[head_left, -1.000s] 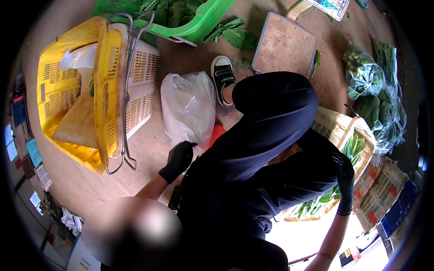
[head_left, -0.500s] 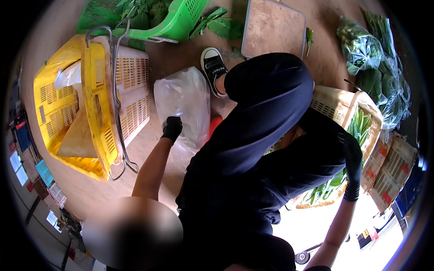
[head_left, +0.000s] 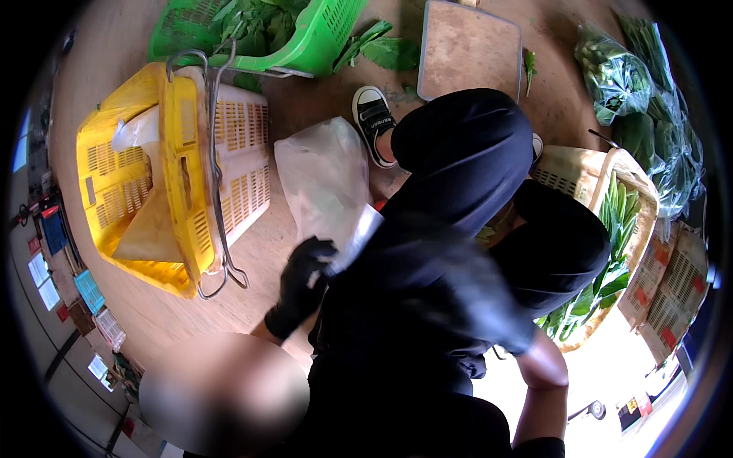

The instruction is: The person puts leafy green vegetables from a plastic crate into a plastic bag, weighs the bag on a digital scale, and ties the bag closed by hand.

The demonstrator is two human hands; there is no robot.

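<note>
My left hand (head_left: 299, 284), in a black glove, is at the near end of a translucent plastic bag (head_left: 322, 172) on the ground. Its fingers curl at the bag's loose edge and appear to grip it. A bright white strip of plastic shows between this hand and my dark trouser leg. My right hand (head_left: 473, 294), gloved too, is smeared by motion over my thigh, so its fingers cannot be made out. Right of my knee stands a pale basket (head_left: 649, 198) full of long green leafy vegetables (head_left: 611, 237).
At left a yellow crate (head_left: 197, 237) with metal handles lies tipped, against a whitish crate (head_left: 240, 145). A green basket (head_left: 324, 38) of leaves is at the far side, near a flat board (head_left: 469, 53). Bagged vegetables (head_left: 615, 76) lie far right, above printed cartons (head_left: 664, 282).
My left hand has drawn back toward my body from the bag's middle. My right hand has left the basket side and swung left across my thigh. The view has shifted slightly.
</note>
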